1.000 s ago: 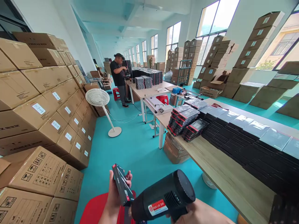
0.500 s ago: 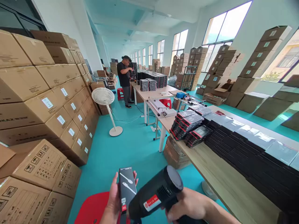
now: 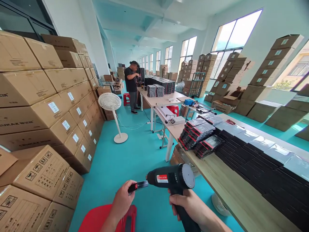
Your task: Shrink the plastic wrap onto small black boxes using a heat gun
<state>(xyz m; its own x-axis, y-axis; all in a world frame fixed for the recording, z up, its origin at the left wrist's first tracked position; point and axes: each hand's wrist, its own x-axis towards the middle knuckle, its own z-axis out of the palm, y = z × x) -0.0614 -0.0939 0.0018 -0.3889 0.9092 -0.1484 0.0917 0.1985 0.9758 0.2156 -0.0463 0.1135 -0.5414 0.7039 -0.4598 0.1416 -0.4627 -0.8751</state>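
My right hand [image 3: 184, 203] is wrapped round the grip of a black heat gun [image 3: 172, 177] with a red and white label. Its nozzle points left, right beside the end of a slim black box [image 3: 140, 186]. That box is pinched in my left hand [image 3: 124, 196], turned edge-on and roughly level. Its broad faces hardly show from this angle. Below my left forearm is a red plastic stool [image 3: 94, 219].
Cartons [image 3: 31, 119] are stacked along the left, with a white standing fan [image 3: 109, 101] past them. On the right, a long table [image 3: 222, 180] bears stacks of black flat boxes [image 3: 256, 164] and wrapped boxes [image 3: 198, 129]. A person [image 3: 131, 82] stands at a farther table.
My left hand has tipped the box from face-on to edge-on and raised it. The heat gun has moved up and right and levelled out, uncovering the box's end.
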